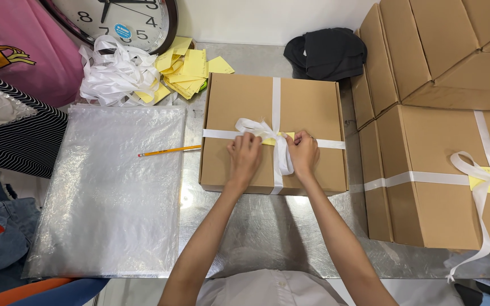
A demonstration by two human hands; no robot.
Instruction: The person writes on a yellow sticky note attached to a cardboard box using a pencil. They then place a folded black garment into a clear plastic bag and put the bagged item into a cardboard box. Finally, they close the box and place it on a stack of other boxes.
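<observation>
1. While both hands meet at the middle of a flat cardboard box (273, 133), the left hand (245, 156) and right hand (302, 152) each pinch a white ribbon (276, 99), fingers closed on its bow so the knot stays put.
2. A yellow slip (269, 141) sits tucked under the bow.
3. The box lies centred on the steel tabletop (267, 226), close within reach.
4. Left lie a pencil (168, 151) and clear plastic sheet (109, 192).
5. Right, 1 tied box (443, 175) stands aside.

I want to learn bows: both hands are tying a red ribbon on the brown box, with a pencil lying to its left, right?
Nearly. The head view shows the ribbon is white, not red. Both hands, left and right, are tying it on the brown box, and the pencil lies to its left.
</observation>
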